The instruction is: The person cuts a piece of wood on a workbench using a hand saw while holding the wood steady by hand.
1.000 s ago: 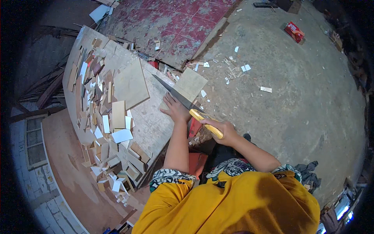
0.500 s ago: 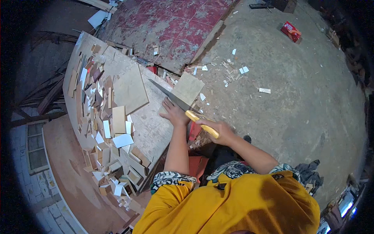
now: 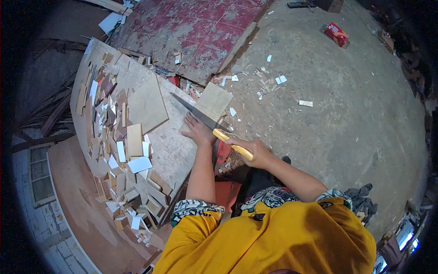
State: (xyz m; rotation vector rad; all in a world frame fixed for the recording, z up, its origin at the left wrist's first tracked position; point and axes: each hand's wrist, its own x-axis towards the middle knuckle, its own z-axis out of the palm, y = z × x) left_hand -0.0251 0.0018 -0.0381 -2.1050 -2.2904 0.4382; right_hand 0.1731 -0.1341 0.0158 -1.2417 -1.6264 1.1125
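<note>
My right hand (image 3: pixel 257 153) is closed around the yellow handle of a handsaw (image 3: pixel 200 116). Its long grey blade points away to the far left and crosses a thin wooden board (image 3: pixel 213 101) at the right edge of the worktable (image 3: pixel 175 153). Close beside the blade, my left hand (image 3: pixel 199 131) lies flat with its fingers spread, pressing down from above. Whatever is under its palm is mostly hidden. Left of the blade, a larger flat board (image 3: pixel 148 105) rests on the tabletop.
Wood offcuts (image 3: pixel 134 141) and white pieces are heaped along the table's left side. Small scraps (image 3: pixel 269 82) litter the concrete floor (image 3: pixel 328 137) to the right. A red box (image 3: pixel 336 35) lies at the far right. Beyond the table is a dusty red tiled surface (image 3: pixel 191 32).
The whole view has shifted slightly, so the scene sits a little further left. Against the board, the saw has moved only slightly, toward me and to the right. Both hands keep their places.
</note>
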